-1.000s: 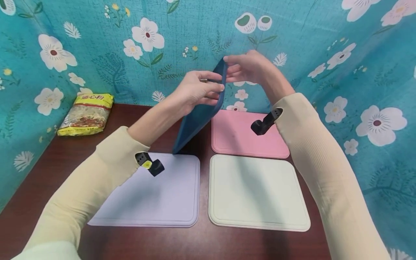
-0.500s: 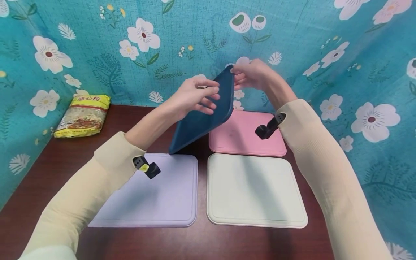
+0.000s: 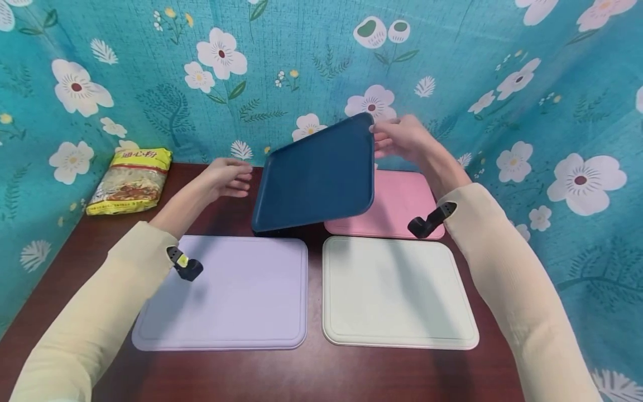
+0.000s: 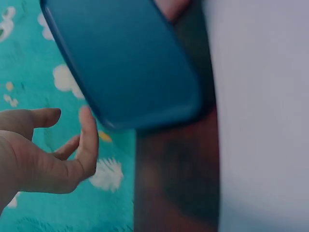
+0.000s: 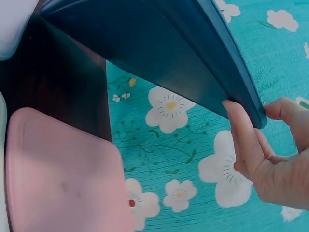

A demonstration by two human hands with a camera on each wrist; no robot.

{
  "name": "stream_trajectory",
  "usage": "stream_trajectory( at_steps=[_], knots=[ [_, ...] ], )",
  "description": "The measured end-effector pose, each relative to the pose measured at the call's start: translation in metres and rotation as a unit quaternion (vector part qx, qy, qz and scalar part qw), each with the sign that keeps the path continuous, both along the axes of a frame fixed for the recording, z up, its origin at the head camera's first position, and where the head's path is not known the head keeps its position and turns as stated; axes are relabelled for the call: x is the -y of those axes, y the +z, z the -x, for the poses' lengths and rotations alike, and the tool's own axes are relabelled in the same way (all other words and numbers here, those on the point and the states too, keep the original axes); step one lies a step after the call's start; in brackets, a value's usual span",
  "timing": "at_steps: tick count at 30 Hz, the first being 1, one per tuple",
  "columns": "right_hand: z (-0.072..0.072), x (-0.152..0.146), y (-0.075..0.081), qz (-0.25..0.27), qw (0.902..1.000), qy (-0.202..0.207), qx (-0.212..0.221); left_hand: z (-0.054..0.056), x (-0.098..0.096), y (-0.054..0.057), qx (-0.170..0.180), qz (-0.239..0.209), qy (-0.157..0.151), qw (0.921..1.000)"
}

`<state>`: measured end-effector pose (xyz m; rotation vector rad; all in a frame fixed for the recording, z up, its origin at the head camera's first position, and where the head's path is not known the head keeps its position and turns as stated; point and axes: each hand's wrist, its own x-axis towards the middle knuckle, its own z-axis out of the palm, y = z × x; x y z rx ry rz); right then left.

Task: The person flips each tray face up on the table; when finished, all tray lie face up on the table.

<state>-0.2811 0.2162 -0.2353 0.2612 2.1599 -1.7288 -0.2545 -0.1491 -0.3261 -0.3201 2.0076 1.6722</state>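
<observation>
A dark blue tray (image 3: 316,173) is tilted up, its right side raised and its lower left corner at or near the table. My right hand (image 3: 404,134) pinches its far right corner; in the right wrist view, thumb and fingers (image 5: 246,130) lie on opposite faces of that corner. To the left of the tray is my left hand (image 3: 223,177), its fingers loosely bent and holding nothing. A fingertip (image 4: 86,113) appears close to the rim in the left wrist view; I cannot tell whether it touches.
Lying flat are a pink board (image 3: 402,204) behind right, a pale green board (image 3: 397,293) in front of it and a lavender board (image 3: 241,296) at front left. A yellow noodle packet (image 3: 132,181) sits far left. Floral cloth (image 3: 281,33) walls the dark table (image 3: 281,374).
My left hand has moved left, away from the tray's upper edge. The tray has turned its inner face toward me and tipped lower, while my right hand moved slightly right and down with it.
</observation>
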Motion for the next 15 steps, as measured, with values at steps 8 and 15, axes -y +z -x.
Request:
stream_trajectory(
  at_steps=[8, 15],
  knots=[
    [-0.002, -0.011, -0.027, 0.057, 0.9982, -0.015, -0.008, -0.001, 0.021, -0.025, 0.026, 0.059, -0.033, 0.9974],
    [0.0, -0.011, -0.049, 0.117, 0.9927, -0.028, 0.01, -0.005, 0.032, -0.031, 0.002, 0.073, -0.021, 0.9971]
  ],
)
